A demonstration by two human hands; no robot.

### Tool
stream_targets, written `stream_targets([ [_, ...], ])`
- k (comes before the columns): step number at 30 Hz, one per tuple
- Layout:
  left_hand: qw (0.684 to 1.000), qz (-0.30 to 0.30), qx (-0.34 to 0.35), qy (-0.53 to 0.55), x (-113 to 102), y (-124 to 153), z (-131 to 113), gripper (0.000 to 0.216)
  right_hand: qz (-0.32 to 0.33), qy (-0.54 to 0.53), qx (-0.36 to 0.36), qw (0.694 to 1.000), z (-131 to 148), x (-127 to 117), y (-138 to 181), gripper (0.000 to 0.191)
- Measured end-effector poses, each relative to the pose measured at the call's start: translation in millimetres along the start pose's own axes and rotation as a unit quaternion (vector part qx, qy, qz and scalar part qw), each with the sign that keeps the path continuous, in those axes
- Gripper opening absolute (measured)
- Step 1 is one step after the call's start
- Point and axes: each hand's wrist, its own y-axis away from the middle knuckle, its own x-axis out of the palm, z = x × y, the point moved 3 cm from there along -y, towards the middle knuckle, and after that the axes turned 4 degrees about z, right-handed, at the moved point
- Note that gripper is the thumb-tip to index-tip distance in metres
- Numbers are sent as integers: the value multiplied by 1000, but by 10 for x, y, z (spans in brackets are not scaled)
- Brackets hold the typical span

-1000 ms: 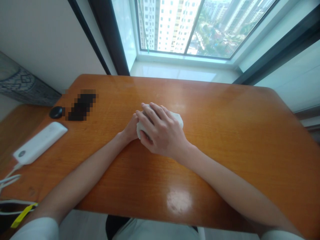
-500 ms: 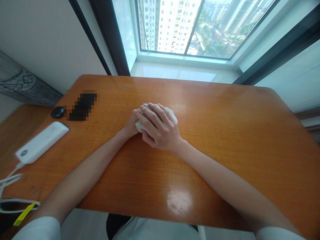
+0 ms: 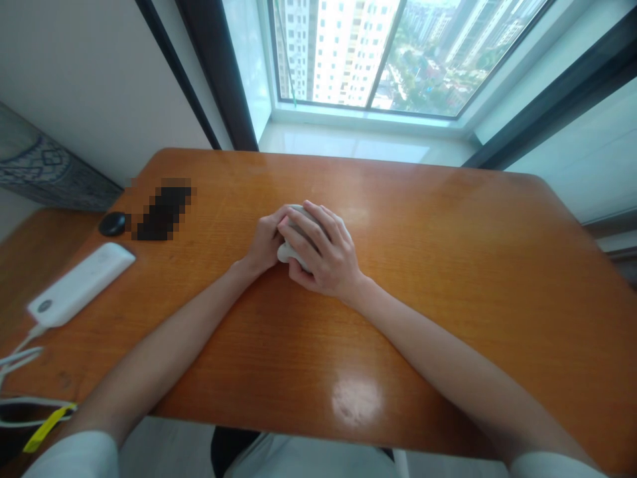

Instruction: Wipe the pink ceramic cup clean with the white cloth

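A small white, soft-looking lump (image 3: 288, 251) lies near the middle of the orange wooden table (image 3: 448, 265), squeezed between both my hands. My right hand (image 3: 323, 255) is curled over its top with the fingers wrapped down its left side. My left hand (image 3: 266, 242) is closed against its left end, partly hidden behind the right fingers. Most of the lump is covered; I cannot make out what it is.
At the table's left edge lie a white power bank (image 3: 79, 284) with white cables (image 3: 20, 372), a small black round object (image 3: 112, 224) and a blurred dark patch (image 3: 162, 209). A window sill (image 3: 348, 143) runs beyond the far edge.
The white lump has been pressed smaller: a second ago it stuck out to the right of my right hand, now both hands close tightly round it and hide most of it.
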Motion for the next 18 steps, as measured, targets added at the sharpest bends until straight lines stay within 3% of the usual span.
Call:
stream_targets([
  [3,999,-39,7,9,-57,65,-72,47,-3,12,12,1000,13,-14,5,56],
  [7,996,-47,44,-54,-99,118,-124,42,-24,28,21,999,72,-90,-51,53],
  [14,972,-85,103,-192,-127,158,-233,34,14,-10,100,995,129,-226,-157,54],
  [18,959,-113,154,-210,-117,184,-280,29,21,-51,153,987,148,-283,-195,53],
])
